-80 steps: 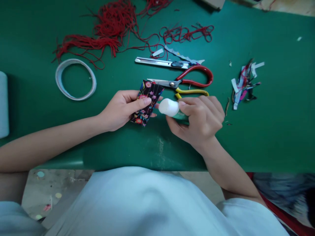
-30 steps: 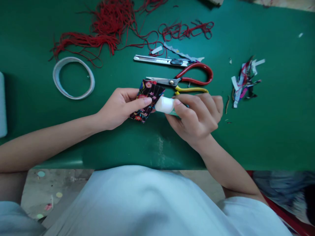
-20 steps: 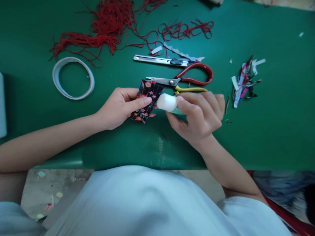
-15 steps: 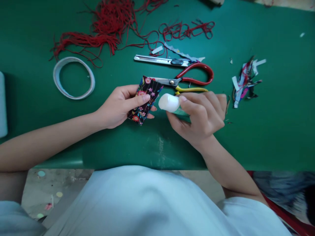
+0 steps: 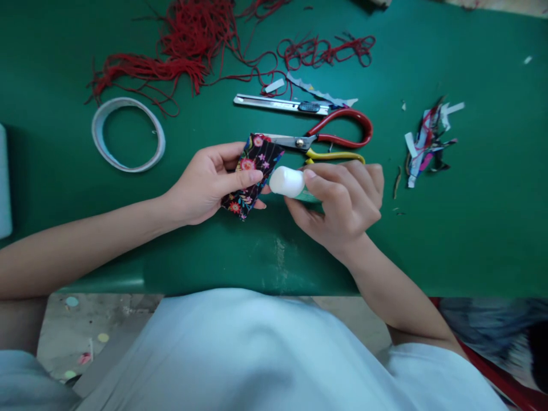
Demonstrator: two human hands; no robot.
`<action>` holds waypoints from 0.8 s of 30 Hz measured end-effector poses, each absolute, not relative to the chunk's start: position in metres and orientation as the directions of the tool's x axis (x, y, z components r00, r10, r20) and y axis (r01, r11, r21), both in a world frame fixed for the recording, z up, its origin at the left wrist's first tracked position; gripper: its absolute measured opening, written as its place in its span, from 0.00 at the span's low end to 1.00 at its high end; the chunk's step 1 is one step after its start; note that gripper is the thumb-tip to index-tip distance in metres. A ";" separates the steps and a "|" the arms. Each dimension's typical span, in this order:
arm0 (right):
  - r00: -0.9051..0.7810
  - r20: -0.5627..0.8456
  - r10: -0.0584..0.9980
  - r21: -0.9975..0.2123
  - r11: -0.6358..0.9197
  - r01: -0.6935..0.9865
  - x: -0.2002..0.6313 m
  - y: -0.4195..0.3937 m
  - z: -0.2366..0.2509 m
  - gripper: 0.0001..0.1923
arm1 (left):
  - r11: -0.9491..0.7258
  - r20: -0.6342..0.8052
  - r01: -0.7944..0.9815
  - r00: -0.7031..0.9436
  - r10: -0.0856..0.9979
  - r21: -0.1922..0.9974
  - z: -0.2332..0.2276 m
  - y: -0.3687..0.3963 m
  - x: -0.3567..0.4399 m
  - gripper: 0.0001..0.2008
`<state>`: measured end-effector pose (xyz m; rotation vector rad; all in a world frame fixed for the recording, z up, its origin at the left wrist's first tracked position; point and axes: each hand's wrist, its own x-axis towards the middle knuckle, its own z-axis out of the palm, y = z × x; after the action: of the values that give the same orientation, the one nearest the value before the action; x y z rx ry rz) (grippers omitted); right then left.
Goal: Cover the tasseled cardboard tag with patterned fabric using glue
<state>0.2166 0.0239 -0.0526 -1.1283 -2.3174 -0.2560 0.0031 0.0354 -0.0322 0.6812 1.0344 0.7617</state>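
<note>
My left hand [image 5: 218, 181] pinches a small folded piece of dark floral fabric [image 5: 247, 165], thumb on top and fingertips showing past its right edge. My right hand [image 5: 342, 200] is wrapped round a glue stick [image 5: 287, 182] with a white end and a green body, its rear part hidden by my fingers. The white end points left and comes right up to the fabric's right edge; I cannot tell whether it touches. Just behind both hands lie scissors [image 5: 338, 138] with one red and one yellow handle, and a box cutter [image 5: 280, 104].
A roll of tape [image 5: 97, 136] lies flat on the green table [image 5: 205, 257] at left. Tangled red cords [image 5: 192, 40] cover the back left, with a smaller bundle [image 5: 327, 52] beside them. Fabric and paper scraps [image 5: 428, 142] are heaped at right.
My right hand has moved slightly left with the glue stick, bringing its white end closer to the fabric. My left hand has hardly moved.
</note>
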 end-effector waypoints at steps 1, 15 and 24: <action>-0.500 0.556 0.664 -0.061 0.633 0.772 0.216 0.024 -0.053 0.09 | 0.564 -0.489 -0.229 0.314 0.814 0.793 -0.032 0.035 0.003 0.12; -0.476 0.481 0.736 -0.011 0.548 0.836 0.215 0.022 -0.050 0.09 | 0.606 -0.532 -0.237 0.309 0.788 0.759 -0.028 0.034 0.004 0.16; -0.500 0.435 0.749 -0.045 0.573 0.818 0.216 0.023 -0.051 0.08 | 0.597 -0.513 -0.249 0.328 0.793 0.763 -0.028 0.035 0.003 0.14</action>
<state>0.2158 0.0229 -0.0506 -1.2649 -2.3990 -0.2333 0.0025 0.0351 -0.0280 0.6329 1.0178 0.7448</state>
